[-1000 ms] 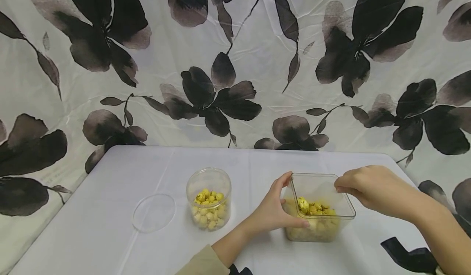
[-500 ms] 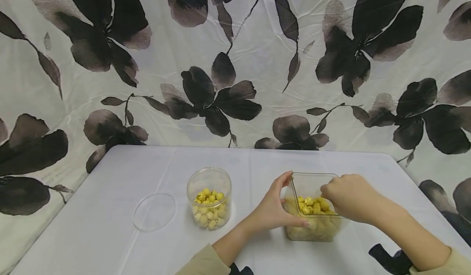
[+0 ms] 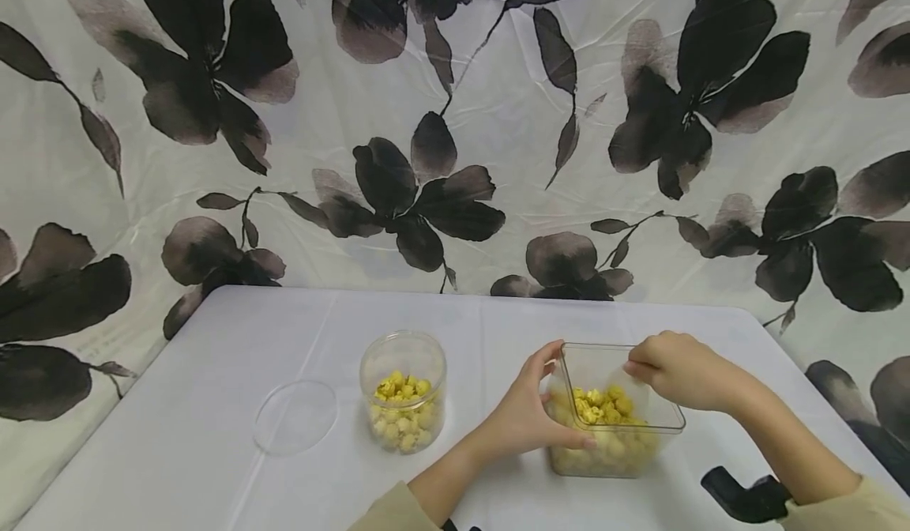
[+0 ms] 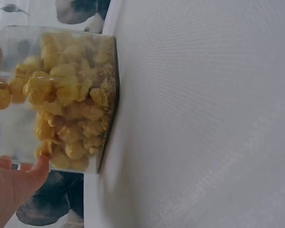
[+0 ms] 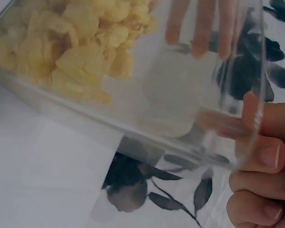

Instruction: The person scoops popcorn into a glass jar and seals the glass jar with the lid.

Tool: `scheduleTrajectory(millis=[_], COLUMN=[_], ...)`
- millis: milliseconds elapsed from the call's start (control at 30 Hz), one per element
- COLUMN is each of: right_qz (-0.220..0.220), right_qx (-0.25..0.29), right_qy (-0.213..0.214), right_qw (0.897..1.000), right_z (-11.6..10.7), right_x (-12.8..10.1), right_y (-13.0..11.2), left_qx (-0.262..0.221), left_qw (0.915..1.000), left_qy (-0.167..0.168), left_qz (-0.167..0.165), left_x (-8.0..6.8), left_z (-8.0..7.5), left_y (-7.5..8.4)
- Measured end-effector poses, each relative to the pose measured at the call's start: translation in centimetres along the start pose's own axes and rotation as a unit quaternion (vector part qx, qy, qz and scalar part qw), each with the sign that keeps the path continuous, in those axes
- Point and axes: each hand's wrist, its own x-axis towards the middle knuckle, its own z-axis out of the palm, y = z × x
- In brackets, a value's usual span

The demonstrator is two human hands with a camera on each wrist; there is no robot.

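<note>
A clear square plastic box (image 3: 604, 456), partly filled with yellow popcorn (image 3: 604, 404), stands on the right of the table in the head view. My left hand (image 3: 522, 412) grips its left side, thumb in front and fingers behind. At the back right of the rim is my right hand (image 3: 686, 369), fingers curled. It seems to pinch a pale, see-through, spoon-like thing (image 5: 171, 99), hard to make out through the box wall. Popcorn lies heaped toward one side in the right wrist view. To the left, a round clear jar (image 3: 403, 357) without a lid holds popcorn too.
A clear round lid (image 3: 295, 418) lies flat left of the jar. White cloth covers the table (image 3: 213, 381), whose far edge meets a flower-patterned curtain (image 3: 441, 223). Beside the right forearm shows a black strap-like piece (image 3: 746, 495).
My right hand has moved left from the box's right side, over the opening, then slightly back. More popcorn shows heaped in the box. My left hand keeps its grip; the head view tilts slightly.
</note>
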Motion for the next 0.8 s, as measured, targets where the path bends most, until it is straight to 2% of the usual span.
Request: scheduleTrajectory(millis=[200,433,567,800], right_qz=[0.021,0.042,0.051,0.074], right_qx=[0.024,0.052,0.085,0.12], right_qy=[0.003,-0.004,-0.021,-0.022], right_qw=[1.0,0.998,0.995,0.99], right_z=[1.05,0.31,0.42,0.52], right_x=[0.31,0.16,0.23,-0.15], right_y=[0.04,0.45,0.39,0.86], left_qx=[-0.006,-0.005,-0.008,-0.007], left_qw=[1.0,1.0,0.9999,1.0], left_qy=[-0.004,-0.004,-0.006,-0.006], left_qz=[0.001,-0.001,-0.002,0.0], left_x=[-0.21,-0.06,-0.04,-0.02], left_z=[-0.03,-0.12,-0.15,-0.13], left_y=[-0.1,-0.14,-0.16,-0.27])
